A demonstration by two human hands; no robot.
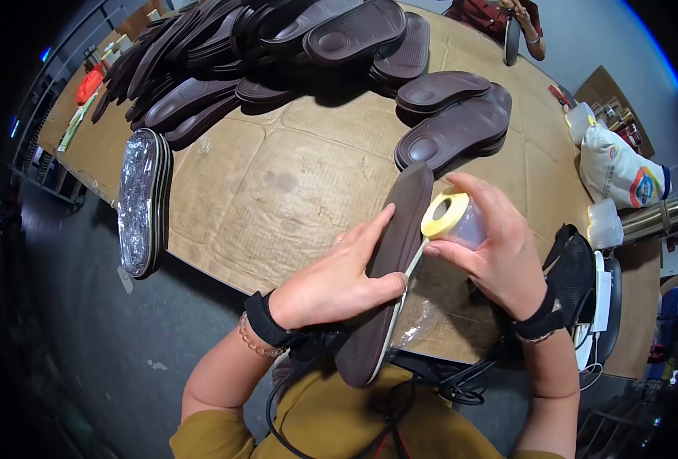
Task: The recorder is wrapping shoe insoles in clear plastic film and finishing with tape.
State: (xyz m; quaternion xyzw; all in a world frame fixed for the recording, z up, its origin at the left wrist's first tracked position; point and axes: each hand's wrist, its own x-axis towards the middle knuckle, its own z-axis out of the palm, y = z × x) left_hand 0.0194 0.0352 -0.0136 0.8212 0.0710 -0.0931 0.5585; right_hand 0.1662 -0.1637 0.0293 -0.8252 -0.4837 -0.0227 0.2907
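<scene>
A dark brown shoe sole (401, 222) stands tilted on its edge in front of me, reaching past the table's near edge. My left hand (339, 275) grips it, fingers over one face and thumb on the side edge. In my right hand (499, 249) is a roll of narrow pale-yellow tape (446, 216), held between thumb and fingers. A thin whitish strip (409, 269) runs from the roll down along the sole's side edge, under my left thumb. Beside the sole's lower part lies some clear film (423, 325) on the table.
Piles of brown soles (224, 46) cover the far left of the cardboard-covered table (278, 183); a smaller stack (457, 126) lies ahead of the roll. A clear-wrapped bundle (140, 203) overhangs the left edge. At right are a white bag (618, 164) and a black mesh bag (572, 268). Another person (499, 15) holds a sole.
</scene>
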